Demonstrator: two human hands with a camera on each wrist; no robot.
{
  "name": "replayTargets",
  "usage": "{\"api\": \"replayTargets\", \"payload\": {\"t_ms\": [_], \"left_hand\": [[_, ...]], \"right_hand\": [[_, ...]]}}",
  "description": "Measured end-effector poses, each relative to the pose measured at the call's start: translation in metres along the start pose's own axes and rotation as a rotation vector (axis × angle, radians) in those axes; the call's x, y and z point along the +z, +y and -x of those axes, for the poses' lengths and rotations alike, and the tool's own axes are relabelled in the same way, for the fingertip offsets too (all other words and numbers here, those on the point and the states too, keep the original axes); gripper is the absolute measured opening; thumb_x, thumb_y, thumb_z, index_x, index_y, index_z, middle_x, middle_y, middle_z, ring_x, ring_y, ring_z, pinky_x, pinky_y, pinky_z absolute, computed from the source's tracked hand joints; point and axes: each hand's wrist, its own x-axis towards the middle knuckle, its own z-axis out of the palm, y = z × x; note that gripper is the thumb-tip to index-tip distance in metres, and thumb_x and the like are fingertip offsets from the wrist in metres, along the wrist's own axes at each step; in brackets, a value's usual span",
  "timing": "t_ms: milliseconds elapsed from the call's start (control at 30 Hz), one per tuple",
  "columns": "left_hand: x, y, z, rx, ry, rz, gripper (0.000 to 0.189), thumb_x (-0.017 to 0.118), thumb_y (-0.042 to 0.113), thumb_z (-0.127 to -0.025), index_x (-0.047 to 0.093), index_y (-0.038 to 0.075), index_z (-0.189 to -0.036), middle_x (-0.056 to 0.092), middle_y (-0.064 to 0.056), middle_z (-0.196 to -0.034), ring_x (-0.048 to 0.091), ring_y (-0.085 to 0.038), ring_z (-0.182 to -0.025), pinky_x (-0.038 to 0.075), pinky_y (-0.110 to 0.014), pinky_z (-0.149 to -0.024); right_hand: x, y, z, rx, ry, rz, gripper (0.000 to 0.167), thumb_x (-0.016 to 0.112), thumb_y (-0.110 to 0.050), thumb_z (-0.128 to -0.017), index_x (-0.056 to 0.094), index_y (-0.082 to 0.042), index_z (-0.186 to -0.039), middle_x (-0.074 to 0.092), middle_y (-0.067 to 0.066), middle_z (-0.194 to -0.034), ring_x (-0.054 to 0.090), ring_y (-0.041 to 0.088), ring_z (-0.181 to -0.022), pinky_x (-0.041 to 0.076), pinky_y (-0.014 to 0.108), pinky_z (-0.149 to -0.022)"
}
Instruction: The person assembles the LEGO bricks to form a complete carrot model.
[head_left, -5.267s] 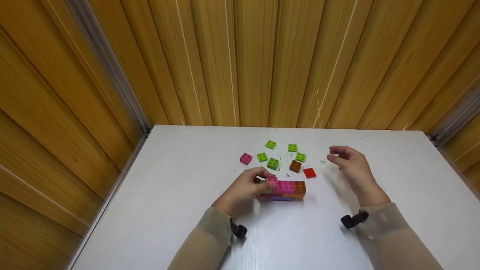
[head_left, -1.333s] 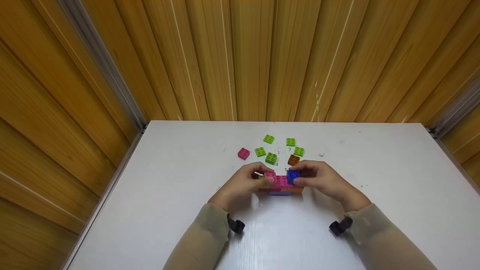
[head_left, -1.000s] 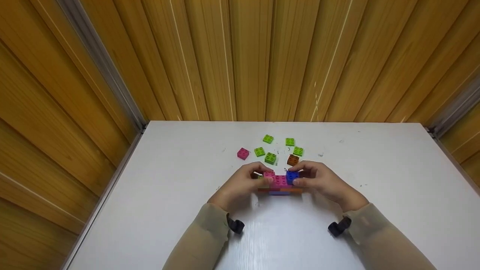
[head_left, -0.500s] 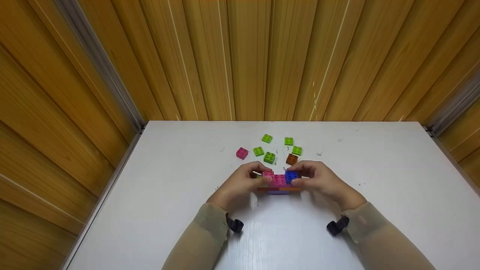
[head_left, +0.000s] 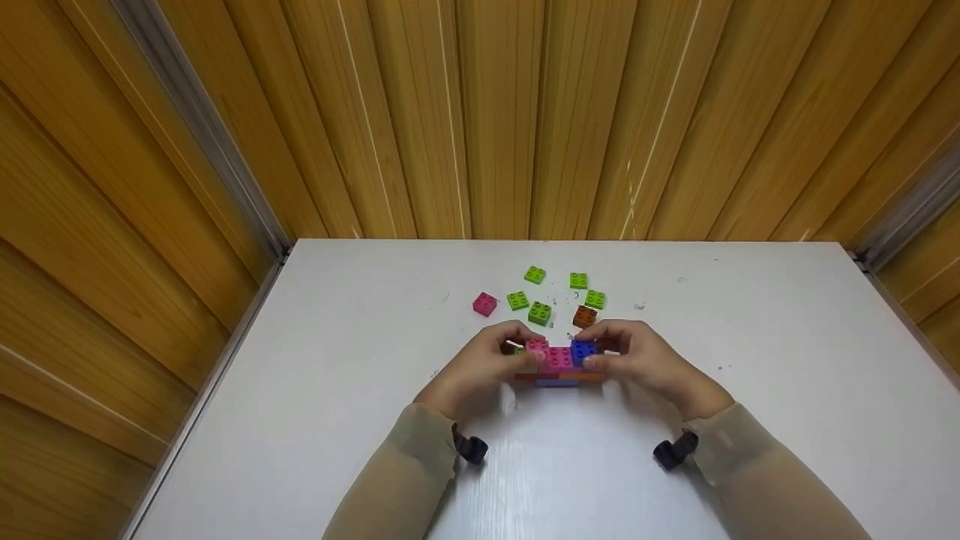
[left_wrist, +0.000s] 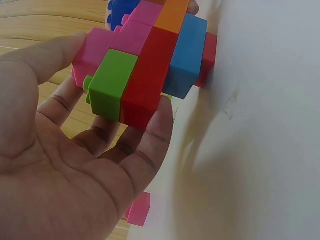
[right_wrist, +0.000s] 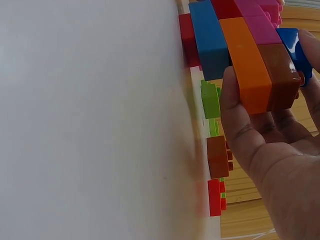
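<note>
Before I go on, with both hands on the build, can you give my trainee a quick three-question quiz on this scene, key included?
1. On top of the brick build, the right hand pinches a brick of which color? A: green; B: blue; C: yellow.
2. True or false: in the head view, the loose pink brick lies left of the loose brown brick.
3. How many loose green bricks does the head view show?

Key: 1 B; 2 true; 3 five.

Stacked bricks [head_left: 556, 360]: smooth plastic; blue brick [right_wrist: 295, 47] glossy. Bench [head_left: 559, 480]: smooth, with a sheen toward its near edge. Wall [head_left: 499, 120] beyond the far edge wood-grained; rail [head_left: 214, 139] at the far left corner metal; sleeves [head_left: 420, 442] matt cloth.
</note>
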Motion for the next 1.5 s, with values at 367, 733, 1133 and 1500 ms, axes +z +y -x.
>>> {"api": "replayTargets", "payload": {"t_ms": [367, 733, 1133, 1500], "left_hand": [[-0.001, 0.0, -0.001, 0.004, 0.004, 0.002, 0.02, 0.082, 0.039, -0.104, 0.078, 0.032, -0.123, 0.075, 0.005, -0.124, 0.064, -0.02, -0.119, 0.051, -0.044, -0.113], [-0.002, -0.002, 0.003, -0.005, 0.014, 0.021, 0.02, 0.082, 0.04, -0.104, 0.079, 0.033, -0.123, 0.075, 0.005, -0.126, 0.065, -0.019, -0.118, 0.05, -0.041, -0.11], [0.002, 0.0, 0.003, -0.024, 0.023, -0.01, 0.02, 0.083, 0.042, -0.104, 0.079, 0.034, -0.121, 0.075, 0.005, -0.124, 0.063, -0.024, -0.122, 0.05, -0.049, -0.116], [0.0, -0.003, -0.001, -0.014, 0.015, -0.025, 0.025, 0.083, 0.043, -0.103, 0.079, 0.035, -0.125, 0.076, 0.006, -0.123, 0.063, -0.023, -0.121, 0.052, -0.048, -0.114]], "right_hand": [[-0.001, -0.001, -0.002, -0.018, -0.006, 0.005, 0.036, 0.085, -0.012, -0.101, 0.076, 0.0, -0.134, 0.074, 0.02, -0.137, 0.071, 0.016, -0.118, 0.058, 0.022, -0.102], [0.002, 0.001, -0.002, 0.021, -0.027, 0.001, 0.039, 0.084, -0.017, -0.102, 0.073, -0.004, -0.137, 0.074, 0.007, -0.135, 0.068, 0.021, -0.123, 0.053, 0.023, -0.107], [-0.011, 0.003, 0.018, 0.105, 0.008, -0.05, 0.049, 0.088, -0.017, -0.098, 0.07, 0.003, -0.139, 0.072, 0.019, -0.14, 0.068, 0.024, -0.126, 0.055, 0.021, -0.105], [0.0, 0.013, 0.025, 0.244, 0.065, -0.303, 0.044, 0.085, -0.017, -0.103, 0.071, -0.002, -0.141, 0.065, 0.008, -0.145, 0.075, 0.024, -0.119, 0.069, 0.04, -0.099]]}}
